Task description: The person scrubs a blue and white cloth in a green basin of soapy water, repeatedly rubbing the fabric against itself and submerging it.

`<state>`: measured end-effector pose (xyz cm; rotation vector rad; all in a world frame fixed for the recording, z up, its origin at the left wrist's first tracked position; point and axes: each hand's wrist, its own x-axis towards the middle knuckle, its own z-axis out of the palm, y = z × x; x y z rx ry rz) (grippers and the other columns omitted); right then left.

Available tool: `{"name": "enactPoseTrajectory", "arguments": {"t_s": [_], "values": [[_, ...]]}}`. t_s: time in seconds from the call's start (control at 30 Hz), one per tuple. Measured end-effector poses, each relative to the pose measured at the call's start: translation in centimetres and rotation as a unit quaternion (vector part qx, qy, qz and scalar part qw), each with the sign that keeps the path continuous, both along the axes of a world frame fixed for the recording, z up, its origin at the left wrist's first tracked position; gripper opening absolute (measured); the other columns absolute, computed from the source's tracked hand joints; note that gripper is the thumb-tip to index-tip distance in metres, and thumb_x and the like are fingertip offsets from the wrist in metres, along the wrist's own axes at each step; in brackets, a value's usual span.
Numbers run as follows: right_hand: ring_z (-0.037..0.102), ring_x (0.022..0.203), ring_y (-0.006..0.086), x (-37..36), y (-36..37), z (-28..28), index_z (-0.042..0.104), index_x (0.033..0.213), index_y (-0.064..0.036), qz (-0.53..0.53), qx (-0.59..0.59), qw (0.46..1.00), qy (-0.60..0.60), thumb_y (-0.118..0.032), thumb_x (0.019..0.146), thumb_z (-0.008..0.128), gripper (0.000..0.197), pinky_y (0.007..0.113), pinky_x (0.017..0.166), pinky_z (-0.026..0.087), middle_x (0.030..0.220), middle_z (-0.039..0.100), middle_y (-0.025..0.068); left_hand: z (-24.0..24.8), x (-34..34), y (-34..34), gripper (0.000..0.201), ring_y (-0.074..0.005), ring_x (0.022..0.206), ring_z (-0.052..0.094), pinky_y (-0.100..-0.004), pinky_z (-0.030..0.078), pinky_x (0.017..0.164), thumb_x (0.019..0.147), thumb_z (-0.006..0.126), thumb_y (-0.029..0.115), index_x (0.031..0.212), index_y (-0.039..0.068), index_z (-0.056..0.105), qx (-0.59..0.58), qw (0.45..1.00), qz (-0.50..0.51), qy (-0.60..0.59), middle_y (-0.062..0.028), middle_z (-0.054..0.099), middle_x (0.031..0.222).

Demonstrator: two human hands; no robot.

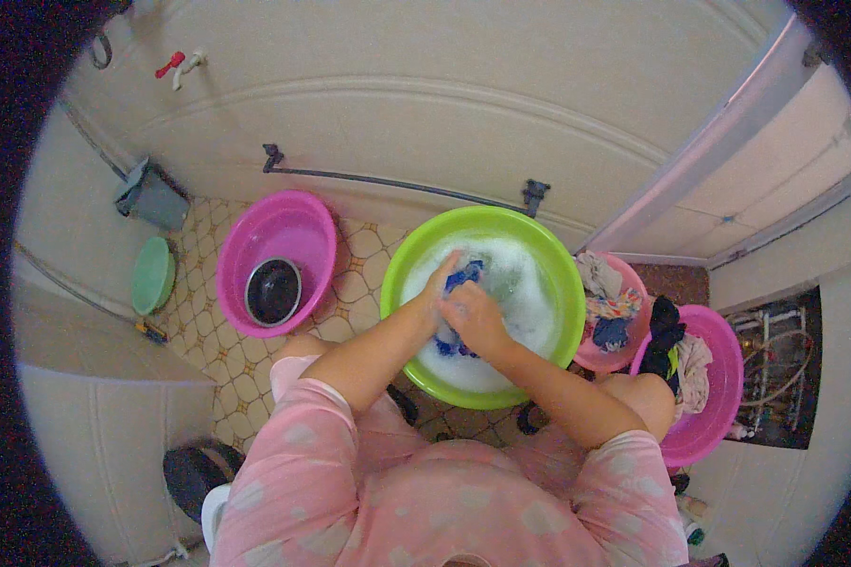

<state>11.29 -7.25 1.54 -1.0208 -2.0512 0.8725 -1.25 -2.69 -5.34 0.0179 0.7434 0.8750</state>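
Observation:
A lime-green basin (399, 352) stands in front of me, filled with water and white suds (529, 326). Over its left half my two hands are close together on a wet blue cloth (465, 274). My left hand (437, 283) grips the cloth from the left, a finger or thumb pointing up. My right hand (477, 319) is closed on the same cloth, its knuckles facing up. Parts of the cloth show above and below the hands; the rest is hidden by them and by the foam.
A pink basin (288, 222) holding a dark round bowl (274, 291) stands left. At right are a pale pink basin (633, 274) and a bright pink basin (723, 378) with clothes. A grey bucket (153, 197), green basin (153, 274) and wall tap (187, 68) are far left.

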Motion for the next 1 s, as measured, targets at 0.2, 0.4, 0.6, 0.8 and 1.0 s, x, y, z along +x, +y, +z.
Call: {"name": "enactPoseTrajectory", "arguments": {"t_s": [0.2, 0.4, 0.6, 0.8, 1.0], "values": [[0.051, 0.069, 0.0338, 0.8, 0.8, -1.0, 0.051, 0.069, -0.0031, 0.004, 0.051, 0.995, -0.087, -0.022, 0.078, 0.053, 0.021, 0.041, 0.060, 0.041, 0.072, 0.049, 0.0147, 1.0, 3.0, -1.6, 0.050, -0.0283, 0.078, 0.057, -0.0426, 0.047, 0.069, 0.084, 0.039, 0.051, 0.098, 0.006, 0.054, 0.033, 0.999, 0.010, 0.037, -0.0153, 0.058, 0.090], [0.056, 0.072, 0.0357, 3.3, 5.7, -3.0, 0.054, 0.081, 0.0002, -0.102, 0.069, 0.967, -0.224, -0.026, 0.082, 0.046, 0.027, 0.046, 0.064, 0.044, 0.081, 0.057, 0.0175, 3.0, 4.4, -1.6, 0.046, -0.0268, 0.094, 0.053, -0.0453, 0.043, 0.082, 0.088, 0.033, 0.044, 0.108, 0.005, 0.045, -0.045, 0.981, 0.077, 0.173, -0.0124, 0.057, 0.097], [0.054, 0.091, 0.0392, 5.2, 5.7, -4.7, 0.051, 0.098, 0.0037, -0.205, -0.129, 0.957, -0.161, -0.047, 0.074, 0.058, 0.057, 0.041, 0.080, 0.042, 0.094, 0.056, 0.0275, 0.3, 2.4, -0.3, 0.034, -0.0245, 0.091, 0.055, -0.0443, 0.047, 0.075, 0.085, 0.044, 0.031, 0.110, 0.008, 0.044, 0.058, 0.982, 0.092, 0.153, -0.0121, 0.056, 0.097], [0.051, 0.095, 0.0403, 4.7, 6.5, -6.8, 0.048, 0.106, 0.0059, -0.027, -0.215, 0.929, -0.301, -0.032, 0.076, 0.057, 0.049, 0.041, 0.085, 0.039, 0.102, 0.052, 0.0302, -0.6, 1.2, -0.3, 0.019, -0.0230, 0.077, 0.057, -0.0377, 0.050, 0.066, 0.084, 0.045, 0.016, 0.100, 0.008, 0.051, 0.043, 0.959, 0.120, 0.253, -0.0114, 0.056, 0.088], [0.051, 0.095, 0.0382, 3.2, 5.3, -8.9, 0.048, 0.101, 0.0038, -0.237, -0.192, 0.950, -0.064, -0.020, 0.076, 0.056, 0.035, 0.043, 0.084, 0.039, 0.100, 0.053, 0.0257, -2.0, 1.9, -0.3, 0.035, -0.0253, 0.085, 0.057, -0.0428, 0.048, 0.071, 0.086, 0.037, 0.035, 0.103, 0.008, 0.051, -0.005, 0.992, 0.071, 0.107, -0.0110, 0.057, 0.094]]}}
